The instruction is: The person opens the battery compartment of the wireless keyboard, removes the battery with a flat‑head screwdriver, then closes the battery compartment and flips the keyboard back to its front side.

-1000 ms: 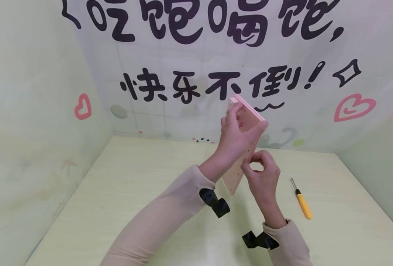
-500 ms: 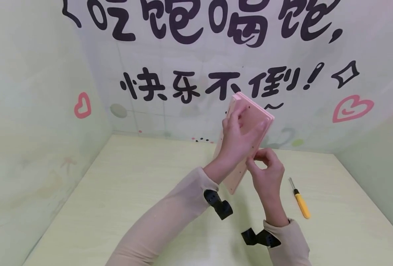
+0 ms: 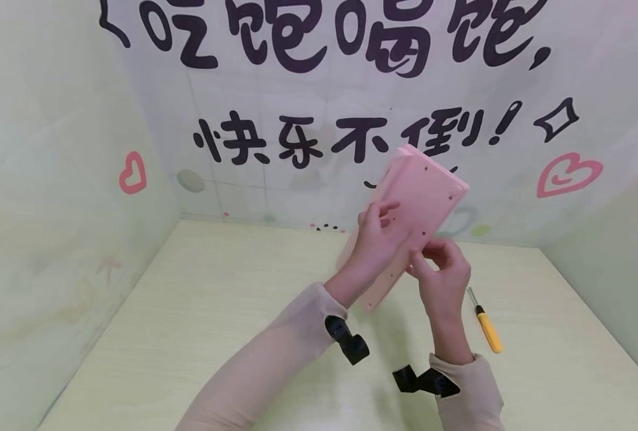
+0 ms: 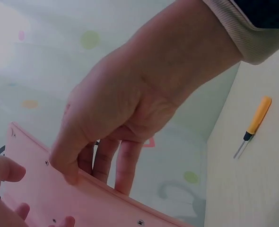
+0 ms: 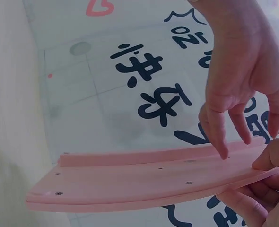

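Observation:
A pink rectangular panel [image 3: 426, 200] with small screw holes and a raised strip along one long edge is held up at a tilt above the table. My right hand [image 3: 444, 278] pinches its lower right edge, thumb on the near face and fingers behind. The left hand [image 3: 374, 242] lies before the near face, with its fingers extended and apart. In the right wrist view, those left fingertips [image 5: 223, 153] reach down to the panel [image 5: 130, 182], or just above it. Metal shows in several holes of the panel [image 4: 97, 203] in the left wrist view.
A screwdriver [image 3: 490, 329] with a yellow handle lies on the pale tabletop [image 3: 232, 263], right of my right hand. Walls printed with black lettering and pink hearts enclose the table at the back and sides. Black camera mounts [image 3: 348, 341] sit on both wrists.
The panel has turned to show more of its holed face and shifted right. My left hand has slid off its upper edges, down the face; the right hand moved slightly right, still pinching the edge.

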A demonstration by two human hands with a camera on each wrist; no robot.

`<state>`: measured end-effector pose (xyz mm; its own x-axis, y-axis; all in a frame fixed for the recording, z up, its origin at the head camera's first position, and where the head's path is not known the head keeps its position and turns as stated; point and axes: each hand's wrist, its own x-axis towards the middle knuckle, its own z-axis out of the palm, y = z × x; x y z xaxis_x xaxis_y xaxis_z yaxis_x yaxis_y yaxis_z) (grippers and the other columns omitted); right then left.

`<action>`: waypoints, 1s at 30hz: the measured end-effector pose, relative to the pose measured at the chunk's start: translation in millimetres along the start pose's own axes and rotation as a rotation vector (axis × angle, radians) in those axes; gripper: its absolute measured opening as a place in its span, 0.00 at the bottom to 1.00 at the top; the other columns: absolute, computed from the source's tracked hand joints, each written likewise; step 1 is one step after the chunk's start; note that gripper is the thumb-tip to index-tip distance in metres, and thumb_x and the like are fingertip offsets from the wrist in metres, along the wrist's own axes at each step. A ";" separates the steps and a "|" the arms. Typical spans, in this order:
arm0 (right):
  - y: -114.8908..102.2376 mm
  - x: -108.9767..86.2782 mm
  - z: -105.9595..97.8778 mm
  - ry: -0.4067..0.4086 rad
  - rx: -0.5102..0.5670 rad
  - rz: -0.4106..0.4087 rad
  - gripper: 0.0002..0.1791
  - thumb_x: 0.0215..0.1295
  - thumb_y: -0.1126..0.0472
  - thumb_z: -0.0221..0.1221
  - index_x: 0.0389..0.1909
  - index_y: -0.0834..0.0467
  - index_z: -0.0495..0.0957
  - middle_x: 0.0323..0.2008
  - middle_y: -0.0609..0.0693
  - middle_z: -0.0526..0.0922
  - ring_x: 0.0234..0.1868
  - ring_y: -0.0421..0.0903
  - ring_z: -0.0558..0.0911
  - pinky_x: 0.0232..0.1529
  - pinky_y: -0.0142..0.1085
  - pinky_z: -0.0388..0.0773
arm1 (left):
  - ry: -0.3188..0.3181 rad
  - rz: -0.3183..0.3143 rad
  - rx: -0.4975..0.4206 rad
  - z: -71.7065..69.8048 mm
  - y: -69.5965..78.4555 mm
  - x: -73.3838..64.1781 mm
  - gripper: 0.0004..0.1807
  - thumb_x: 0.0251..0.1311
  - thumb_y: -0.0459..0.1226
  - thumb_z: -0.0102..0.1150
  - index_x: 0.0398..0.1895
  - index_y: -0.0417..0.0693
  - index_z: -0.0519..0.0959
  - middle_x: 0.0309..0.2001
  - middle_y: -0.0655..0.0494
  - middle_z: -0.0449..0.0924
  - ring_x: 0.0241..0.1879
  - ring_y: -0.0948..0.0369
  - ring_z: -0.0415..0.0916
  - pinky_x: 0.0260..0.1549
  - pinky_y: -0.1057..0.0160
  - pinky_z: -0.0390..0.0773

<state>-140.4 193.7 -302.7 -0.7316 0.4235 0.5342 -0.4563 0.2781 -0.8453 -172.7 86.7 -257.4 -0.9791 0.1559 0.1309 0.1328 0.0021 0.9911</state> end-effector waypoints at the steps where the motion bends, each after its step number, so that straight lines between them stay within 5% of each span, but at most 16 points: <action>1: -0.2 0.2 -0.7 0.005 0.023 0.017 0.05 0.53 0.74 0.58 0.31 0.72 0.74 0.28 0.53 0.76 0.28 0.41 0.78 0.23 0.31 0.78 | -0.001 -0.008 0.000 -0.4 -3.1 0.0 0.22 0.57 0.40 0.61 0.55 0.57 0.69 0.53 0.59 0.61 0.53 0.59 0.64 0.46 0.63 0.71; 12: 4.7 5.4 -6.1 0.063 0.223 0.076 0.04 0.52 0.77 0.56 0.29 0.68 0.74 0.29 0.55 0.75 0.27 0.43 0.79 0.21 0.35 0.78 | 0.042 -0.102 0.018 -9.1 -38.6 1.3 0.22 0.54 0.37 0.61 0.53 0.55 0.71 0.52 0.57 0.64 0.51 0.58 0.65 0.47 0.59 0.70; 30: 7.5 8.1 -15.2 0.144 0.353 0.084 0.05 0.53 0.79 0.56 0.29 0.69 0.72 0.29 0.57 0.74 0.23 0.44 0.78 0.21 0.36 0.77 | 0.075 -0.260 -0.095 -28.8 -92.3 -14.8 0.23 0.53 0.33 0.57 0.55 0.44 0.69 0.55 0.47 0.64 0.55 0.50 0.64 0.49 0.56 0.71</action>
<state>-142.0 212.3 -304.5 -0.7063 0.5561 0.4380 -0.5628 -0.0658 -0.8240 -174.9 55.8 -350.2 -0.9875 0.0890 -0.1301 -0.1357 -0.0603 0.9889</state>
